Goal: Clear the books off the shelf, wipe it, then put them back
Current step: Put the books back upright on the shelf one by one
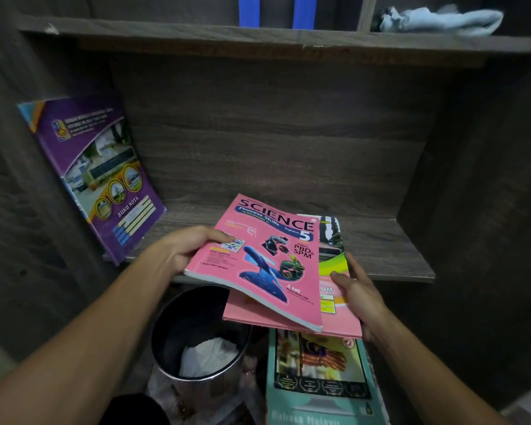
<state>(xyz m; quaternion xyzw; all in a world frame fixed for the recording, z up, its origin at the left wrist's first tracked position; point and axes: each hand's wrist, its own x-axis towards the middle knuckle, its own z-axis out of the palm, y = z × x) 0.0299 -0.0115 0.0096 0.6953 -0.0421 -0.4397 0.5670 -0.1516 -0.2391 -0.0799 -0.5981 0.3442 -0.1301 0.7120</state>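
Observation:
A pink Science book hangs over the front edge of the dark wooden shelf. My left hand grips its left edge, thumb on the cover. Under it lies a second book with a green and pink cover, and my right hand holds that one at its right side, thumb on top. A purple notebook leans upright against the shelf's left wall. On the floor below lies a teal Bahasa Melayu book.
A black round bin with white crumpled paper inside stands on the floor under the shelf. On the upper shelf sit a light blue cloth and two blue upright spines.

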